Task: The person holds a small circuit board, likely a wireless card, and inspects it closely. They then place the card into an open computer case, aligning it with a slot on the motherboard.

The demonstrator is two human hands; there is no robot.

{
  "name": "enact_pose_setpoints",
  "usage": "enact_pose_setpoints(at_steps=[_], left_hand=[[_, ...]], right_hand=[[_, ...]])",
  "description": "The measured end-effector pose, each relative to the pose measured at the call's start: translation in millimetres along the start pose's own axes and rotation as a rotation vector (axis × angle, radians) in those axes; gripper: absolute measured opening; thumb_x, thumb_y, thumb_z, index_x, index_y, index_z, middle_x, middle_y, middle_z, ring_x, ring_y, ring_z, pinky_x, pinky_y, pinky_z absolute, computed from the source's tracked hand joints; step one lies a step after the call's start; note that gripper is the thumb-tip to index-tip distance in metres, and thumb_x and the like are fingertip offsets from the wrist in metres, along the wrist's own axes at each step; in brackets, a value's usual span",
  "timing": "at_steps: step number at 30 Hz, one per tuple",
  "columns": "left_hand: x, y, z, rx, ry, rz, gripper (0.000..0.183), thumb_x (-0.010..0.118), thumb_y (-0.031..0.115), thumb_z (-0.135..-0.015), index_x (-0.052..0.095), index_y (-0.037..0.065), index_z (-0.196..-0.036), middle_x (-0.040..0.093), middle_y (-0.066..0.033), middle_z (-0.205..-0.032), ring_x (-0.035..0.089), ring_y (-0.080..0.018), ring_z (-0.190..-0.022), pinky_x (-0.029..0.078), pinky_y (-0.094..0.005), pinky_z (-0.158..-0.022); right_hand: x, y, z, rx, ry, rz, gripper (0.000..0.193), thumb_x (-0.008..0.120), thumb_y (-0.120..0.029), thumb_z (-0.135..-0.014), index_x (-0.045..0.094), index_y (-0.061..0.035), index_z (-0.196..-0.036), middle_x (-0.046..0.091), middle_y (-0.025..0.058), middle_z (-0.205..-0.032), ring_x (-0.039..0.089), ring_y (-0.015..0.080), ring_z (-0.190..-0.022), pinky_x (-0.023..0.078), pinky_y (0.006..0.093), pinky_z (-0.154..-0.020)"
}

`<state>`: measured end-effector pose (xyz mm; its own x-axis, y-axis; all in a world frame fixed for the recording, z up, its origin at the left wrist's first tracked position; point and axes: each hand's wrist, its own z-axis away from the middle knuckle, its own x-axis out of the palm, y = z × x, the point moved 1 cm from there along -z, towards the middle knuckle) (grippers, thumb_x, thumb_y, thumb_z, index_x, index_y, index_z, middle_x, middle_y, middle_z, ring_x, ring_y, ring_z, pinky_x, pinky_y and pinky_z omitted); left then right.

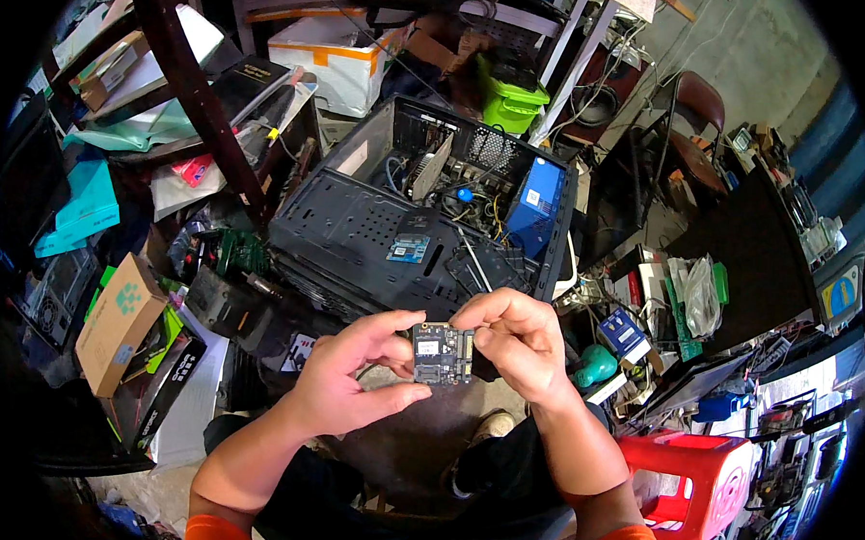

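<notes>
A small dark circuit board (440, 355) with a white label and a connector strip is held up in front of my chest. My left hand (349, 371) is closed on its left side, thumb at the lower edge and fingers at the upper edge. Thumb and forefinger of my right hand (520, 343) pinch its upper right corner. Just beyond lies an opened black computer case (328, 222) on its side, with a blue power supply unit (535, 205) and cables in it. On its metal panel rests a thin black-and-blue flat piece (410, 238).
A brown cardboard box (121, 326) sits on a black box at the left. To the right are a red plastic stool (698, 489), a blue-and-white box (625, 334) and heaped parts. Behind the case stand a white foam box (340, 63) and a green bin (510, 102).
</notes>
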<state>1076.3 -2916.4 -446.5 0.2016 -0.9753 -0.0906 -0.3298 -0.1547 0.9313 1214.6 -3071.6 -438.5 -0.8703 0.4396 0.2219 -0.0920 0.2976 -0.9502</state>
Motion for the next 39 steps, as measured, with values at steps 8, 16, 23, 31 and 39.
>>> enact_pose_setpoints(at_steps=[8, 16, 23, 31, 39], left_hand=[[0.6, -4.1, 0.3, 0.014, -0.006, 0.016, 0.064, 0.073, 0.000, -0.071, 0.043, 0.002, -0.127, 0.064, -0.0045, -0.083, 0.060, -0.0091, -0.074, 0.048, -0.0241, -0.071], [0.9, -4.7, 1.4, 0.001, -0.006, 0.030, 0.064, 0.073, 0.001, -0.072, 0.042, 0.002, -0.127, 0.064, -0.0045, -0.081, 0.060, -0.0089, -0.073, 0.048, -0.0237, -0.071], [1.4, -3.8, 1.2, -0.002, -0.008, 0.015, 0.063, 0.073, 0.002, -0.072, 0.042, 0.002, -0.127, 0.064, -0.0046, -0.081, 0.060, -0.0091, -0.073, 0.048, -0.0238, -0.071], [0.1, -4.5, 2.5, -0.012, -0.007, 0.030, 0.065, 0.074, 0.003, -0.071, 0.042, 0.002, -0.128, 0.065, -0.0052, -0.083, 0.061, -0.0095, -0.074, 0.048, -0.0242, -0.071], [2.5, -0.9, -1.3, -0.004, 0.011, 0.051, 0.066, 0.075, 0.004, -0.069, 0.043, 0.001, -0.127, 0.065, -0.0050, -0.083, 0.061, -0.0099, -0.075, 0.048, -0.0245, -0.072]], right_hand=[[1.3, -2.5, 0.8, -0.011, 0.013, 0.015, 0.023, 0.049, 0.001, -0.083, 0.059, 0.0030, -0.103, 0.061, 0.0040, -0.087, 0.054, 0.0075, -0.077, 0.042, 0.0219, -0.070], [2.3, -3.6, 0.3, -0.019, 0.004, 0.011, 0.023, 0.048, 0.001, -0.083, 0.059, 0.0028, -0.103, 0.061, 0.0041, -0.087, 0.054, 0.0078, -0.078, 0.042, 0.0221, -0.071], [1.5, -4.4, 1.7, -0.005, 0.015, 0.017, 0.023, 0.048, 0.001, -0.083, 0.059, 0.0031, -0.103, 0.062, 0.0045, -0.087, 0.054, 0.0079, -0.078, 0.042, 0.0224, -0.071], [3.3, -7.1, 1.2, 0.015, 0.025, 0.051, 0.023, 0.048, 0.001, -0.083, 0.059, 0.0033, -0.103, 0.062, 0.0045, -0.087, 0.054, 0.0079, -0.076, 0.043, 0.0222, -0.071], [3.5, -5.1, 0.1, 0.012, 0.020, 0.065, 0.023, 0.048, 0.001, -0.083, 0.059, 0.0027, -0.103, 0.062, 0.0049, -0.089, 0.055, 0.0095, -0.079, 0.045, 0.0246, -0.072]])
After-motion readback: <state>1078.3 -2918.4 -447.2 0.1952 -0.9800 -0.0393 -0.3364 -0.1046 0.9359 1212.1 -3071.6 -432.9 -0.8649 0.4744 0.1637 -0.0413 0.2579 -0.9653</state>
